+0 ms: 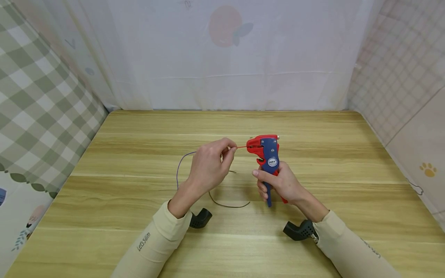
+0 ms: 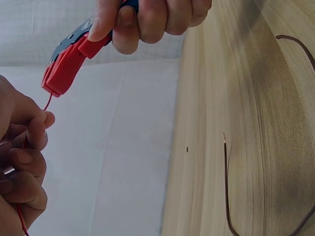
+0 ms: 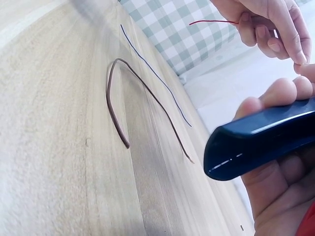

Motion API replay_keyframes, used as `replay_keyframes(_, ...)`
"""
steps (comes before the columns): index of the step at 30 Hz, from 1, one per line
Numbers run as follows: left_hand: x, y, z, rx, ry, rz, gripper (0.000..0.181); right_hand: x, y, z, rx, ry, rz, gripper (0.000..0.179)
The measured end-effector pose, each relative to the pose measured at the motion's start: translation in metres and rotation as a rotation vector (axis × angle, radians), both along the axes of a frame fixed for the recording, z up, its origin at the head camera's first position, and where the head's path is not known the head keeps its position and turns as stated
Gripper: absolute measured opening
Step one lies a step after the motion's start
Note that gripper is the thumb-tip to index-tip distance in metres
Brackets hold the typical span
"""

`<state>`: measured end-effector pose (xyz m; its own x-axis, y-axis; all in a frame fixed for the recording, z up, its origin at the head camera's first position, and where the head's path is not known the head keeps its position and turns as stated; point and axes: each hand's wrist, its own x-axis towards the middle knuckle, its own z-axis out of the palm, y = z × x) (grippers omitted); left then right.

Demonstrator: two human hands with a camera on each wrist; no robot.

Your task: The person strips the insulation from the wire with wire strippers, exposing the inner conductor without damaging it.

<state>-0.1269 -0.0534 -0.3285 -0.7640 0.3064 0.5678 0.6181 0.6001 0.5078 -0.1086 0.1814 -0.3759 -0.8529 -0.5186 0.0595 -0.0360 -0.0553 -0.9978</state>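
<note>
A thin red wire (image 1: 241, 146) is pinched between the thumb and forefinger of my left hand (image 1: 211, 164). Its far end sits in the red jaws of a red and blue wire stripper (image 1: 270, 154). My right hand (image 1: 283, 183) grips the stripper's handles, holding the tool upright above the table. In the left wrist view, the wire's rear part (image 2: 20, 216) trails below the left hand's curled fingers. In the right wrist view, the blue handle (image 3: 256, 135) lies across the right palm. How far the wire reaches inside the jaws is hidden.
A brown wire (image 3: 110, 98) lies curved on the wooden table (image 1: 139, 239), its bare copper tip (image 2: 224, 137) showing. Beside it lies a blue wire (image 3: 155, 73), partly behind the left arm in the head view. A small dark scrap (image 2: 187, 149) rests on the wood.
</note>
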Motion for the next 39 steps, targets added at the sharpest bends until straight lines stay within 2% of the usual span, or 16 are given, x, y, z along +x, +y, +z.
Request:
replay_keyframes(15, 0.0012, 0.0002, 0.0016, -0.002, -0.005, -0.001, 0.011, -0.0006, 0.0016, -0.0010, 0.003, -0.019, 0.009, 0.024)
replay_keyframes(39, 0.0011, 0.0004, 0.0009, -0.003, -0.025, -0.009, 0.011, -0.0001, 0.0000, 0.0005, 0.008, -0.004, -0.001, 0.026)
